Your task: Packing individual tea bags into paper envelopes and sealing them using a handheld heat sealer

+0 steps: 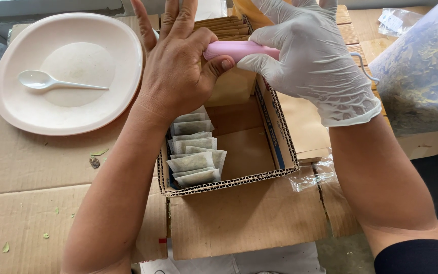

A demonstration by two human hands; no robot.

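Above the far end of the box, the pink tool lies left to right, its right part held firmly in the gloved right hand, while the bare left hand pinches its left tip.

Bare left hand and gloved right hand gripping pink tool, above cardboard box

Two hands: the bare left hand and the gloved right hand, fingers pinching one pink tool. Below the fingers, about eight sachets in one box. Left of them, one plate, one spoon.
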